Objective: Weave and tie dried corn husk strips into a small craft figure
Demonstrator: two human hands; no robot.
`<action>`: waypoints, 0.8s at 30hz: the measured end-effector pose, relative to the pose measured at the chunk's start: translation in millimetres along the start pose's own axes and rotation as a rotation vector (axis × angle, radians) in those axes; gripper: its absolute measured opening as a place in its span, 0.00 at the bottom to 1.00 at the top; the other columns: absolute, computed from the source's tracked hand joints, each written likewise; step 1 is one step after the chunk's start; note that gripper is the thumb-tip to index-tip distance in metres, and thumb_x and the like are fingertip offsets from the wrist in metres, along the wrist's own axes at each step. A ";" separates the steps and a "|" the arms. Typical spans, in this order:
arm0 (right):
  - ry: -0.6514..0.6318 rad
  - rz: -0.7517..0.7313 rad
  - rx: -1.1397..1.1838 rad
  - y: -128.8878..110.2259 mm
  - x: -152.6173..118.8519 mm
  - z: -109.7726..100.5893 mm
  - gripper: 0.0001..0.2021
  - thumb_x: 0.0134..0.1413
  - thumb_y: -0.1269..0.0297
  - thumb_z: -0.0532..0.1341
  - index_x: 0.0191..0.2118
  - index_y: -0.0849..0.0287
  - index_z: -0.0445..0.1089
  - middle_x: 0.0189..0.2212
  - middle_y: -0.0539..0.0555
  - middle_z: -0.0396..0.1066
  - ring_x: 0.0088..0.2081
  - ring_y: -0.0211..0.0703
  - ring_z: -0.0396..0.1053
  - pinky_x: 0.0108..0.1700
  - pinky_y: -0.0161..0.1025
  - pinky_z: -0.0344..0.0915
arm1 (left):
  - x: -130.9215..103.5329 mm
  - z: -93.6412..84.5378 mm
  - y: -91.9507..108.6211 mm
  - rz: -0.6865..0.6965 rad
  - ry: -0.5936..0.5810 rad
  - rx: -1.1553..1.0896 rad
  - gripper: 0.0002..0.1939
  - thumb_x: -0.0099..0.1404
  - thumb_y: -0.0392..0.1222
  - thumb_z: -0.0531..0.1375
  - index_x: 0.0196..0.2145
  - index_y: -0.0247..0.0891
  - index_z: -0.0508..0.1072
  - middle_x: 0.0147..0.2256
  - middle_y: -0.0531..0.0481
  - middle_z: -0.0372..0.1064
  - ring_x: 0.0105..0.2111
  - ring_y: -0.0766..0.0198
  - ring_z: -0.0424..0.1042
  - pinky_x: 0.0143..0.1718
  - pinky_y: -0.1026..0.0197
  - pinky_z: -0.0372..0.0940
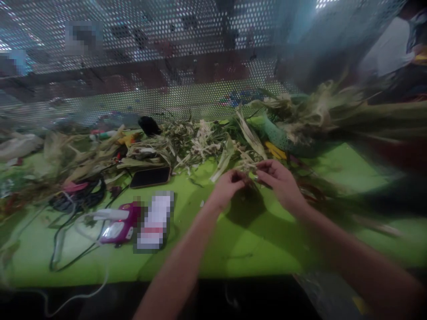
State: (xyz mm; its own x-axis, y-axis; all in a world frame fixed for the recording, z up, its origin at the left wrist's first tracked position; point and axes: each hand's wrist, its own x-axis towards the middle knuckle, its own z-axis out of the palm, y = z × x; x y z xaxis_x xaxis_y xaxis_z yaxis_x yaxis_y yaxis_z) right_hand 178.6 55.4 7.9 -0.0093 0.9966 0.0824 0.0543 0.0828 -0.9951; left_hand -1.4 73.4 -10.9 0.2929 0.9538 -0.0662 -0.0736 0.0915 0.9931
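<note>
One purple device (126,230), perhaps a power block, is lying toward the near-left corner of the worktop (233,253), with a white plug (111,215) sitting on it. Just right of it a masked pale slab (155,222) is lying flat, and farther from the near edge a dark phone (150,177) is resting beside the plant litter. Along the far edge I am seeing a heap of dried plant matter (203,133) spreading, with a pale husk (224,161) leaning out of it toward the left hand (228,186).

That hand is pinching, thumb and fingers curled together, at a small dried plant piece (250,178); the right hand (277,180) is pinching at it from the other side. The hands are working close together just above the worktop, between its near edge and the heap, though blur is hiding the exact grip. I am judging the piece to be very light, dry and brittle, stiff enough along a stem but ready to crumble under a hard squeeze. I am favouring a light fingertip hold on its thickest part, letting thin ends go free. Farther right, a green basket (280,135) is standing toward the far edge.
</note>
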 end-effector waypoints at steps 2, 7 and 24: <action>-0.041 -0.003 -0.059 -1.5 0.9 -0.9 0.16 0.50 0.53 0.67 0.41 0.57 0.71 0.36 0.53 0.73 0.36 0.42 0.69 0.40 0.40 0.68 | -0.6 -1.4 3.5 -0.019 0.039 -0.150 0.13 0.51 0.41 0.69 0.29 0.35 0.69 0.27 0.54 0.67 0.28 0.69 0.66 0.37 0.63 0.63; -0.148 0.003 -0.203 -1.5 1.7 0.6 0.09 0.47 0.58 0.67 0.32 0.58 0.73 0.28 0.51 0.72 0.31 0.41 0.68 0.36 0.40 0.66 | -3.4 -2.2 11.2 -0.067 0.071 -0.244 0.15 0.50 0.42 0.71 0.31 0.35 0.70 0.27 0.55 0.67 0.28 0.71 0.66 0.36 0.65 0.62; -0.056 -0.071 -0.120 0.7 2.5 1.1 0.16 0.51 0.55 0.65 0.44 0.56 0.68 0.39 0.54 0.73 0.40 0.44 0.70 0.42 0.42 0.68 | -0.5 -8.7 5.9 0.045 -0.019 0.082 0.10 0.57 0.42 0.65 0.35 0.33 0.74 0.33 0.49 0.72 0.34 0.66 0.68 0.40 0.62 0.61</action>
State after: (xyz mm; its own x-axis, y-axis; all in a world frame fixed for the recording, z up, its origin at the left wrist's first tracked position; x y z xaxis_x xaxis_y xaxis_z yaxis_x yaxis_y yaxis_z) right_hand 177.5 57.9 7.4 -0.0727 0.9867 0.1455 0.1702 0.1561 -0.9730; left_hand -10.3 75.9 -5.9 0.3091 0.9508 -0.0203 -0.0094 0.0244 0.9997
